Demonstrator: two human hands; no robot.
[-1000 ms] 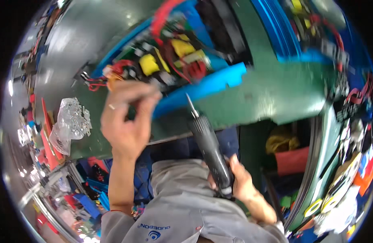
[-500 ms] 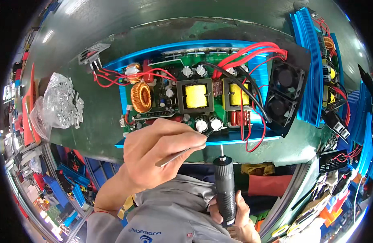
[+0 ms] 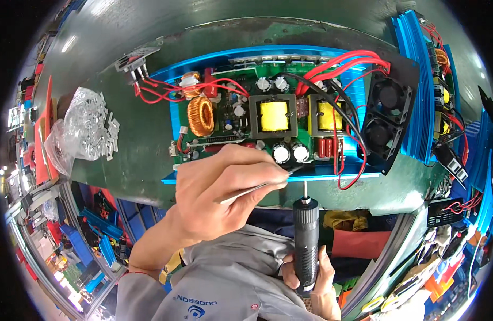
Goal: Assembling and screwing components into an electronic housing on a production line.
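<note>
My left hand [image 3: 230, 192] is pinched around a pair of thin metal tweezers [image 3: 243, 193]. Their tip reaches over the near wall of a blue aluminium housing [image 3: 332, 176], beside two white-topped capacitors [image 3: 291, 153]. What the tip touches is too small to tell. Below that wall, my right hand [image 3: 317, 275] grips a black electric screwdriver [image 3: 306, 241] held upright, its bit at the outside of the near wall. Inside the housing lies a green circuit board [image 3: 235, 115] with a copper coil [image 3: 201, 116] and yellow-wrapped transformers [image 3: 273, 116].
A black panel with two fans [image 3: 388, 112] hangs on red and black wires at the housing's right. On the left, a clear plastic bag [image 3: 88, 125] holds small metal pieces. A socket piece [image 3: 136, 61] trails red wires. Another blue housing [image 3: 415, 91] stands at the far right.
The housing, both hands and their tools all appear shifted slightly right and up together. Both grips stay the same, with the screwdriver bit still at the near wall.
</note>
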